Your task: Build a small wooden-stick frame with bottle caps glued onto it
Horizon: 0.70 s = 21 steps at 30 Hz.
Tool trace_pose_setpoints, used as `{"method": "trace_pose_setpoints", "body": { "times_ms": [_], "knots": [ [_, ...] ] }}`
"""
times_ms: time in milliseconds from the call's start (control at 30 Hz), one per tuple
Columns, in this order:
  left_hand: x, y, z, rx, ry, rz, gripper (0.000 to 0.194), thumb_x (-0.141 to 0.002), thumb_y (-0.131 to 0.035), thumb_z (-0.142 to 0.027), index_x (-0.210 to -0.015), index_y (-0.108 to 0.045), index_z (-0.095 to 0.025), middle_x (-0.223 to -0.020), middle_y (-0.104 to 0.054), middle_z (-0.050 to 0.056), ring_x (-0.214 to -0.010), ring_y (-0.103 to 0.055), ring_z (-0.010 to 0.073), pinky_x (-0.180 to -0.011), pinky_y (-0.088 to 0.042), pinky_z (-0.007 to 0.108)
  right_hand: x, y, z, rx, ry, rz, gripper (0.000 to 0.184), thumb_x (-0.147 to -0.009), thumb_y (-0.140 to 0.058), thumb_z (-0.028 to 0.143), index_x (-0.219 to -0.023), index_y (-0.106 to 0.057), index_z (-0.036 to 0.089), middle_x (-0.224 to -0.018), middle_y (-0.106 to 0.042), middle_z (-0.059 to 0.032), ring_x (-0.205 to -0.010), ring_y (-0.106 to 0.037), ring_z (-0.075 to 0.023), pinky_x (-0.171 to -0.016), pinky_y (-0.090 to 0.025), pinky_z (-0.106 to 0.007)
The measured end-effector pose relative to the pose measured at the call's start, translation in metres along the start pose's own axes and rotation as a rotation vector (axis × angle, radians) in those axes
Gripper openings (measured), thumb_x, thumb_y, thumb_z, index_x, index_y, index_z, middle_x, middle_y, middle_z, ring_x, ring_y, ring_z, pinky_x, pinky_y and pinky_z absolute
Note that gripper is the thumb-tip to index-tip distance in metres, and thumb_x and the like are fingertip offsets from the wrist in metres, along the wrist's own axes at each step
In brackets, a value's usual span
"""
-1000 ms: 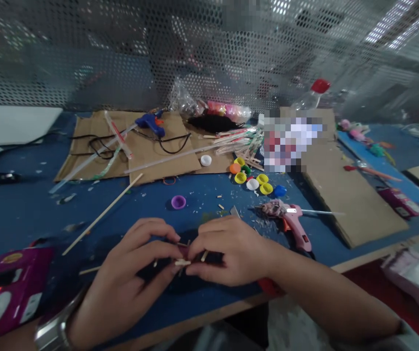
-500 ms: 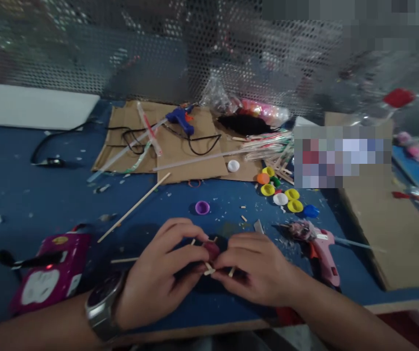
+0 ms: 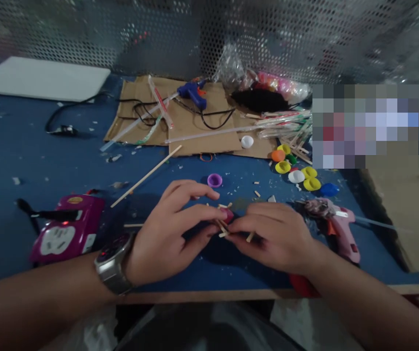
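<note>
Between my two hands is a small assembly of a dark red rounded piece (image 3: 229,215) and short wooden sticks (image 3: 223,227). My left hand (image 3: 169,231), with a metal-band watch (image 3: 116,261) on its wrist, holds the left side of it with middle finger and thumb; its index finger is raised away. From the right, my right hand (image 3: 277,234) pinches the sticks, and one stick end pokes out below its fingers. Fingers hide much of the assembly. A purple cap (image 3: 214,181) lies just beyond my hands.
Right of my right hand lies a pink glue gun (image 3: 348,234). A magenta power box (image 3: 68,222) sits at left, near a long wooden stick (image 3: 147,175). Behind are a blue glue gun (image 3: 193,93) on cardboard (image 3: 205,141), and several coloured caps (image 3: 311,184).
My left index finger has lifted off the red piece. Both hands still hold the assembly, turned slightly. The whole view has tilted downward, so the table appears higher and further right.
</note>
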<state>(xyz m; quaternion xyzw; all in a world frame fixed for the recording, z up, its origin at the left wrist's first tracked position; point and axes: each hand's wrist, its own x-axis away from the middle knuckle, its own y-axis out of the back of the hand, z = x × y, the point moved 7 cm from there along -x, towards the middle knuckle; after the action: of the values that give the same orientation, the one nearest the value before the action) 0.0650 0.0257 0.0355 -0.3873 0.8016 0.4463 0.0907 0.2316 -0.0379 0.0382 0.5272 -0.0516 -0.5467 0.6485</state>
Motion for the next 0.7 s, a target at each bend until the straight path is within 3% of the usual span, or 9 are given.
{"method": "trace_pose_setpoints", "body": {
  "times_ms": [167,300,433,567,700],
  "knots": [
    [0.002,0.011,-0.008,-0.066,0.034,-0.099,0.014,-0.1,-0.076,-0.026,-0.112,-0.071,-0.03,-0.11,-0.07,0.004,-0.104,-0.069,0.0243,-0.097,-0.058,0.046,0.002,0.006,0.007,0.086,0.063,0.013,0.003,-0.105,-0.075,0.023,-0.104,-0.072,0.025,-0.085,-0.079,-0.0004,-0.075,-0.073,-0.0153,-0.07,-0.053,-0.029],
    [0.0,0.01,-0.018,0.01,-0.007,-0.035,0.011,-0.097,-0.081,-0.03,-0.097,-0.07,-0.03,-0.086,-0.073,0.0,-0.083,-0.068,0.0217,-0.08,-0.056,0.041,0.0,0.017,0.008,0.148,0.065,-0.017,0.005,-0.105,-0.075,0.025,-0.105,-0.073,0.029,-0.085,-0.08,0.0004,-0.073,-0.073,-0.0167,-0.066,-0.054,-0.031],
    [0.002,0.006,-0.02,0.019,0.014,0.019,0.01,-0.1,-0.078,-0.037,-0.095,-0.075,-0.029,-0.065,-0.066,-0.003,-0.059,-0.059,0.0172,-0.06,-0.049,0.036,0.001,0.021,0.011,0.181,0.109,-0.036,0.006,-0.106,-0.074,0.024,-0.104,-0.072,0.029,-0.086,-0.08,0.0006,-0.071,-0.07,-0.016,-0.066,-0.055,-0.032],
    [0.004,0.001,-0.02,-0.023,0.027,0.048,0.019,-0.106,-0.07,-0.04,-0.094,-0.074,-0.026,-0.062,-0.065,-0.004,-0.055,-0.06,0.0141,-0.057,-0.047,0.032,0.006,0.016,0.014,0.221,0.148,-0.014,0.008,-0.108,-0.071,0.026,-0.101,-0.073,0.026,-0.083,-0.077,0.0007,-0.074,-0.068,-0.0158,-0.071,-0.057,-0.032],
    [0.006,-0.004,-0.019,-0.014,0.06,0.096,0.019,-0.104,-0.069,-0.027,-0.087,-0.073,-0.022,-0.063,-0.066,-0.004,-0.055,-0.058,0.0111,-0.055,-0.042,0.028,0.006,0.013,0.019,0.284,0.18,0.021,0.019,-0.11,-0.065,0.019,-0.095,-0.076,0.022,-0.08,-0.075,0.0006,-0.074,-0.067,-0.0154,-0.072,-0.056,-0.032]
  ]
}}
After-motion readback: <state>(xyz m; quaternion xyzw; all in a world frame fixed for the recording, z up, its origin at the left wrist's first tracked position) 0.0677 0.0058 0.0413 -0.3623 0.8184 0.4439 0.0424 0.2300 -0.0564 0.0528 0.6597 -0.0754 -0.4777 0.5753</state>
